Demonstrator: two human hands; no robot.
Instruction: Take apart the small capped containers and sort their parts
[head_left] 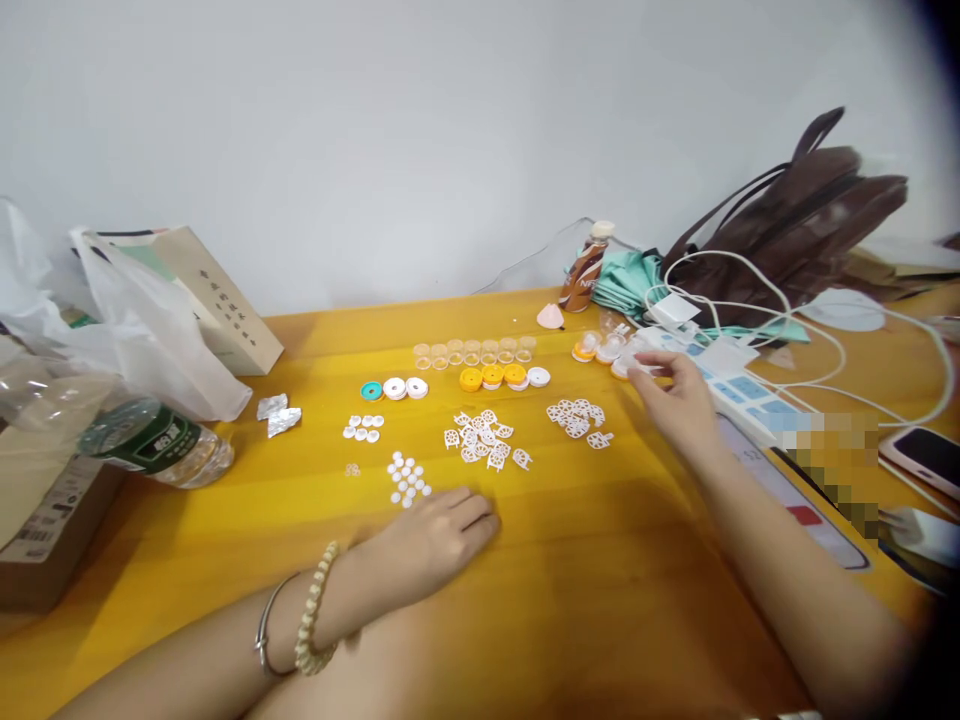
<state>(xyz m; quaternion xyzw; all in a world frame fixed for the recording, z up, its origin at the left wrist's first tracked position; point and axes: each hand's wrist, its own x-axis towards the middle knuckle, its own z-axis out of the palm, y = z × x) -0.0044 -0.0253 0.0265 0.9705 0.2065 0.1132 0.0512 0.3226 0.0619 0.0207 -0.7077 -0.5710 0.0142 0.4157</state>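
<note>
Yellow wood forms the tabletop (600,600), which carries everything shown; items follow from largest to smallest. Toward the far right corner lies a brown bag (802,230), with a white power strip (750,395) and its cables in front of it. At the left edge you see a plastic water bottle (157,445) lying on its side. Your left hand (435,535) rests flat near the front edge, fingers loosely extended and gripping nothing, just beside a cluster of small white discs (407,480). Your right hand (679,395) reaches toward the back right, fingertips closing on a small clear cap (637,365) among the orange-and-clear pieces (600,347) there; whether the cap is fully pinched you cannot tell, since the fingers hide it. Along the middle stand a row of clear cups (472,352), then yellow rings (493,376), and in front two heaps of white cut-out pieces (484,440) (579,418).

Handling, as a judgement: the cap looks very light, stiff and smooth, so it will likely slip or flick away under a careless squeeze. Take it by its rim between thumb and forefinger, lightly. The thin cut-out pieces appear fragile and likely to bend or snag together; lift them singly by an edge.
</note>
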